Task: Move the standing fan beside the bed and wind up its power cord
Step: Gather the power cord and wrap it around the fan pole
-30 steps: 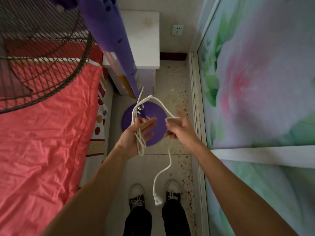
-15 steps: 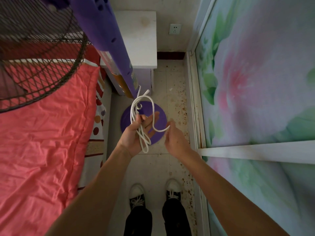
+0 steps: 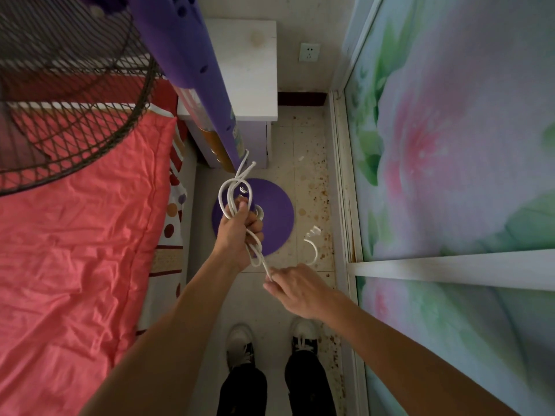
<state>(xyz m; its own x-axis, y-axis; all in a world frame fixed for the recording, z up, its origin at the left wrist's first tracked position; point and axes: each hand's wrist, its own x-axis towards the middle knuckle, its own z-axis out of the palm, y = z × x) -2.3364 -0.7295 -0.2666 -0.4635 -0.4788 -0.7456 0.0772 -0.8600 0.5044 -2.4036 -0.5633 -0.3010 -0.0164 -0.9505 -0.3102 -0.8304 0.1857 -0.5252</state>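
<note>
Fan (image 3: 192, 64) between bed (image 3: 75, 250) and wardrobe (image 3: 450, 145) — nightstand (image 3: 252, 70) behind

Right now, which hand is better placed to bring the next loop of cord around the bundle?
Right. The right hand pinches the free run of the white power cord just below the coil, while the left hand is closed around the loops, so it should only hold.

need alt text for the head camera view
Seen from above, a left hand grips white power cord loops while the right hand pinches the strand near the loose plug. A purple standing fan stands beside a red-sheeted bed.
</note>
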